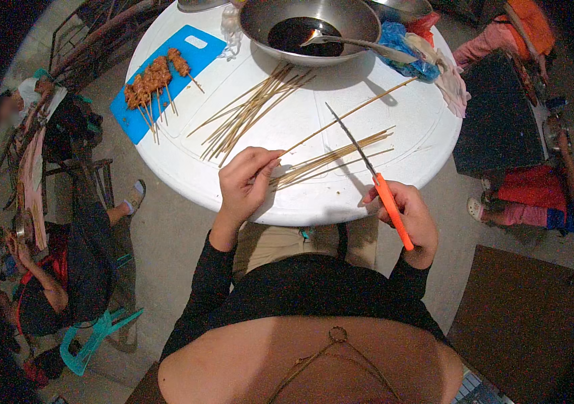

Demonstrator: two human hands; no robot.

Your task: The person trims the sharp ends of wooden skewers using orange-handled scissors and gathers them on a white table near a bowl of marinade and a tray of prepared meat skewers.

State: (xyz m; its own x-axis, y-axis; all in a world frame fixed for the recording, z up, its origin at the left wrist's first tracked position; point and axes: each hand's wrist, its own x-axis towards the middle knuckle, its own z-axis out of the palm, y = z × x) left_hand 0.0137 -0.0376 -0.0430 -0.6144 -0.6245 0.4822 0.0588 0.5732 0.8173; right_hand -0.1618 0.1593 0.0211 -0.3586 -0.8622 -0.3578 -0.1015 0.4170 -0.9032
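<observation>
Pinched in my left hand [247, 181] is one end of a long thin wooden stick [352, 112], which slants up to the right over the table. My right hand [410, 217] grips a knife by its orange handle [393, 211]; the narrow dark blade [350, 136] points up and left and crosses the stick in this view. Whether blade and stick touch, I cannot tell. Beneath them lies a small bundle of sticks [337, 155], and a larger loose pile [251, 111] lies further left. Several skewers of browned meat [153, 78] rest on a blue cutting board [138, 123].
A metal bowl [254, 25] with dark liquid and a metal spatula [388, 52] stands at the white round table's [287, 214] far side. Crumpled plastic bags [400, 55] lie beside it. Other people are on both sides, near a dark table [494, 116] and a green plastic chair [90, 348].
</observation>
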